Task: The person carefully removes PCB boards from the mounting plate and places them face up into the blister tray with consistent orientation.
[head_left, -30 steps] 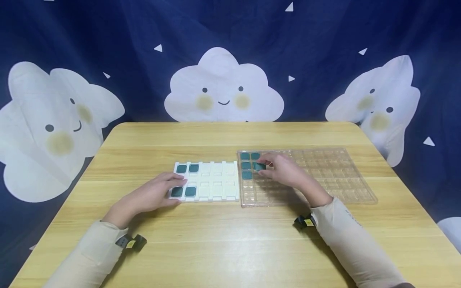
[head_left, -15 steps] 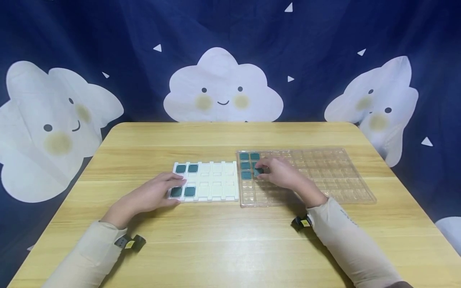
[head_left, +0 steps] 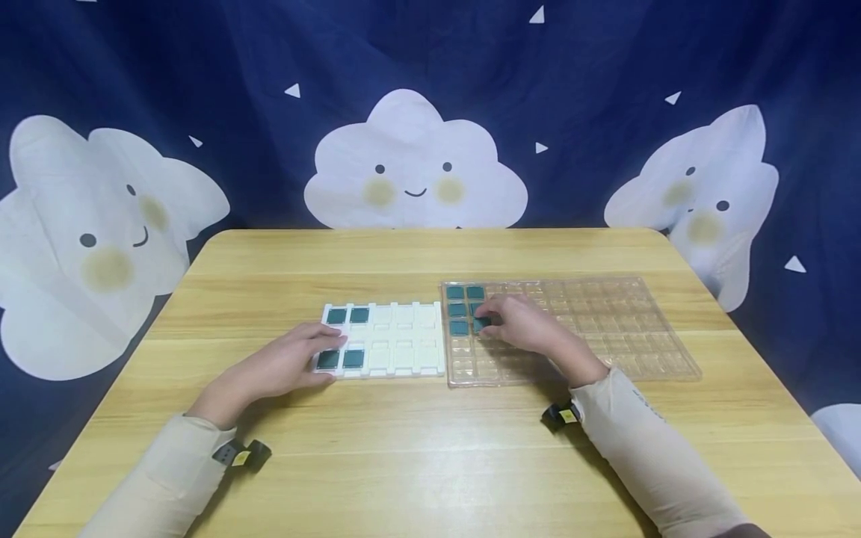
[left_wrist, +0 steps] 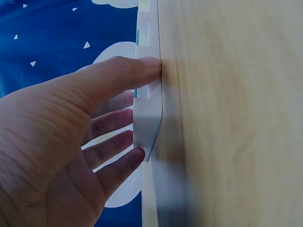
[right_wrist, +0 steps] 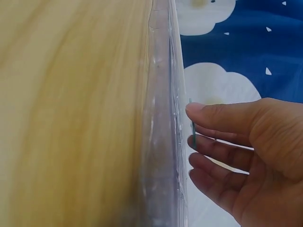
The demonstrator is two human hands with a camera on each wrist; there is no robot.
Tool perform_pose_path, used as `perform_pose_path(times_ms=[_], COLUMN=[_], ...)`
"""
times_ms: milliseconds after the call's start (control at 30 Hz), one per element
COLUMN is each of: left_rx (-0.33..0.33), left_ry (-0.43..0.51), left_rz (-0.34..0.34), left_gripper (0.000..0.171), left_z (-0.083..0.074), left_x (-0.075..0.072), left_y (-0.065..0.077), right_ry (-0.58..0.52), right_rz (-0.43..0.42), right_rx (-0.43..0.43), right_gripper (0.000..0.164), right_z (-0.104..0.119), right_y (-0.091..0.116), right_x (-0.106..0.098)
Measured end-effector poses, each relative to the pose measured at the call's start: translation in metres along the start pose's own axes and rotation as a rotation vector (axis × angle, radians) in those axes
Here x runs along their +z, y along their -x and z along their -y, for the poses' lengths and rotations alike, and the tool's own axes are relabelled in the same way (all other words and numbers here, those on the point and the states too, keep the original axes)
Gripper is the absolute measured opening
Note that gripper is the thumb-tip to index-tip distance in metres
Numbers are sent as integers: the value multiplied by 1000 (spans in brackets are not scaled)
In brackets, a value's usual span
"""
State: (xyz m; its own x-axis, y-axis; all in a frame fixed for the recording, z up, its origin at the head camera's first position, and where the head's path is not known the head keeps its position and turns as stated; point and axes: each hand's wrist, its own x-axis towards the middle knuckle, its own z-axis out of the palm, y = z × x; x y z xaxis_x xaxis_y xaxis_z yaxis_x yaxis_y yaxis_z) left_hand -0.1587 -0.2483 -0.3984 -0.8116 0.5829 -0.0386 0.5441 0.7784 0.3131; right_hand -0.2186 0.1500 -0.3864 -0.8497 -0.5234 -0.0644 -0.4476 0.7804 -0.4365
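In the head view my left hand (head_left: 292, 359) holds the left end of a white slotted tray (head_left: 397, 335). Its thumb presses the front wall of the tray in the left wrist view, fingers spread along the end. Green square chips sit at the tray's left, such as one chip (head_left: 353, 359) at the front. Over the clear compartment tray (head_left: 605, 329), my right hand (head_left: 528, 323) pinches a thin green chip (right_wrist: 193, 127) between thumb and fingers. That chip is at the third row of the second column, partly hidden by fingers; whether it touches the compartment floor I cannot tell.
Several more green chips, among them one chip (head_left: 460, 328), lie in the left columns of the clear tray. Both trays are side by side, nearly touching, on a wooden table (head_left: 417, 456). A dark blue cloth (head_left: 578, 60) with clouds hangs behind.
My right hand has shifted slightly left and toward me, lowering the chip from beside the second row to the third row. The left hand and white tray have stayed put.
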Motion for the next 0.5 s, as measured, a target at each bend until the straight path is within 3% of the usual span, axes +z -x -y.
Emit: perform_pose_path(times_ms=[500], left_rx=[8], left_ry=[2], left_rz=[-9], left_gripper=[63], left_z=[1], left_x=[2], left_y=[-1], right_ry=[31], right_rz=[-8], right_rx=[3], right_gripper=[38], right_z=[3], right_y=[1], right_x=[2])
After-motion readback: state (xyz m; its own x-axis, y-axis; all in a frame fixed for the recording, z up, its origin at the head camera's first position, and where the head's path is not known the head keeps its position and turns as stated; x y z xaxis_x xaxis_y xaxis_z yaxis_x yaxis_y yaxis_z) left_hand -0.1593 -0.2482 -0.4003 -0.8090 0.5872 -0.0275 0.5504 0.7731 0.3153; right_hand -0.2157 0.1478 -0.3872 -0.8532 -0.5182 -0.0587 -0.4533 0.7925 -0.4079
